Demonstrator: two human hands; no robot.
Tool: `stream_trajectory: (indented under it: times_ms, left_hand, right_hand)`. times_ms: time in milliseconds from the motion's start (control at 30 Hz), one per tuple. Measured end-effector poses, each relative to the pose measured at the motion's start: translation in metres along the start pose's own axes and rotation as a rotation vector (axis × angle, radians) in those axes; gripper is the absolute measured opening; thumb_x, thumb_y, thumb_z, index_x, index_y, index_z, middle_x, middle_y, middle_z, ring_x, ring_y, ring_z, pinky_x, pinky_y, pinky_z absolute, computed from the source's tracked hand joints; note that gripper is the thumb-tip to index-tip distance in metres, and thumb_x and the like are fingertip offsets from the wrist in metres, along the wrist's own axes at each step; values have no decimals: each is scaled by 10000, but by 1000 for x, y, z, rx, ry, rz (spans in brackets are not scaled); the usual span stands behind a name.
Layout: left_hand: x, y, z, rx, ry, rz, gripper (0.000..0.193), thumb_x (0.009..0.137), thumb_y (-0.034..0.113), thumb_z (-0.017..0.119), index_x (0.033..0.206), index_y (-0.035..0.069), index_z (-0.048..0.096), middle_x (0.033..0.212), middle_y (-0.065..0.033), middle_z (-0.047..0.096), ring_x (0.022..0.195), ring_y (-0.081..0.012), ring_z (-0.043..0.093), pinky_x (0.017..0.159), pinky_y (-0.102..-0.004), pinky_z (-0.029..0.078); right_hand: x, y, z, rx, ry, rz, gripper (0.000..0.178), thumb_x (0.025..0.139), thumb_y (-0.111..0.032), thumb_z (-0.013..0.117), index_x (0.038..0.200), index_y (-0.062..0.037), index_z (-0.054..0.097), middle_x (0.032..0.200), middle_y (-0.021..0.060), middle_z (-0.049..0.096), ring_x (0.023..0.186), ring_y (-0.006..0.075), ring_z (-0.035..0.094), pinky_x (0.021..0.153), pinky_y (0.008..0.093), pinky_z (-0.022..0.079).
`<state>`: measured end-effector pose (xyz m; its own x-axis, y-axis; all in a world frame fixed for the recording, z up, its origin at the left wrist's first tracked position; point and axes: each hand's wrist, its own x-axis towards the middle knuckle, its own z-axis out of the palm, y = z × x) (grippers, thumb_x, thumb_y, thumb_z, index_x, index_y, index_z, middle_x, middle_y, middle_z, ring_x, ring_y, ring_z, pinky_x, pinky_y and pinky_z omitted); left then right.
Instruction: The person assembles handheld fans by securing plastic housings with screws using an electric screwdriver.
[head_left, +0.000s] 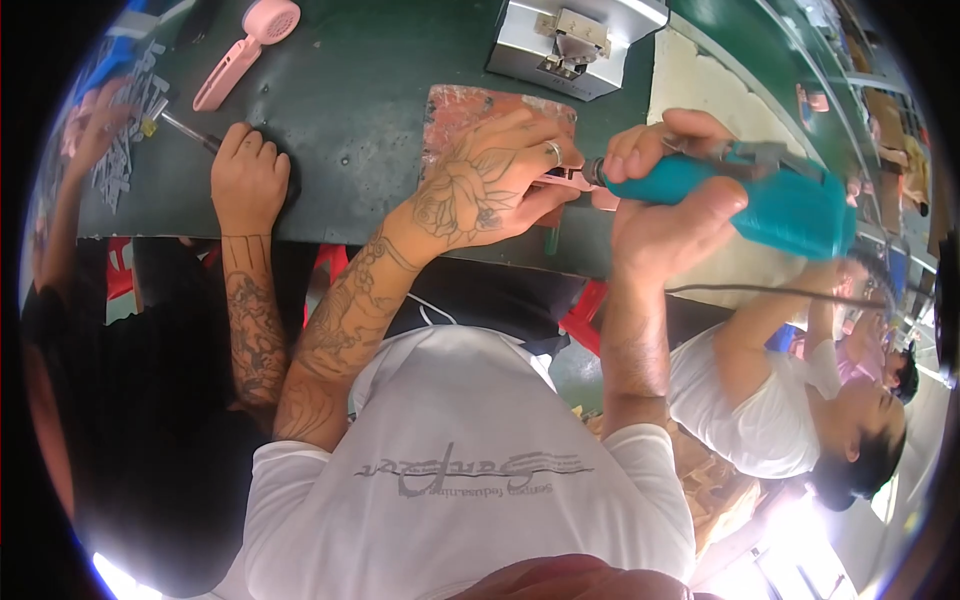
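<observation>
- One pink piece [568,181] was pinched in the left hand [488,185], near the red board [455,108] on the bench [355,105].
- Right hand [660,232] was wrapped round a teal power driver [790,208], nose at the piece.
- Judged step: screw-driving; next move called for steady piece, aligned driver.

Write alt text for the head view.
A person's left hand holds a pink part near a worn reddish board while the right hand grips a teal power tool, its nose at the part. Farther back on the dark green table are a pink round-headed device and a silver machine.
</observation>
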<state>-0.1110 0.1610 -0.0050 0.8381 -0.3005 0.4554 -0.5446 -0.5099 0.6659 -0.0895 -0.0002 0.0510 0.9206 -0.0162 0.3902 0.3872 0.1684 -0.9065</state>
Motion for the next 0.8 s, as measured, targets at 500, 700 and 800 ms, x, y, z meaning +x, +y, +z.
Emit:
stream_trajectory:
  times_ms: [500, 700, 800]
  left_hand:
    - [-12, -10, -14, 101, -8, 53, 340, 919, 370, 720, 1134, 108, 729, 1110, -67, 663, 1046, -301, 595, 930, -446, 478]
    - [2, -7, -17, 74, -16, -21, 327, 895, 360, 750, 1117, 120, 752, 1070, -63, 667, 1020, -294, 595, 915, -424, 493]
    - [5, -13, -10, 131, -11, -22, 342, 895, 414, 720, 1063, 118, 754, 1107, -49, 669, 1036, -268, 584, 957, -422, 483]
  right_hand:
    - [78, 24, 39, 33, -72, -279, 442, 1032, -412, 644, 1085, 24, 606, 741, 47, 580, 636, 146, 573, 589, 286, 475]
    - [84, 40, 51, -247, -68, -344, 686, 1033, -604, 528, 1086, 71, 634, 686, 69, 613, 601, 180, 610, 552, 306, 485]
    - [81, 50, 42, 3, -134, -184, 380, 1052, -371, 618, 1047, 9, 619, 738, 48, 594, 627, 139, 572, 585, 277, 468]
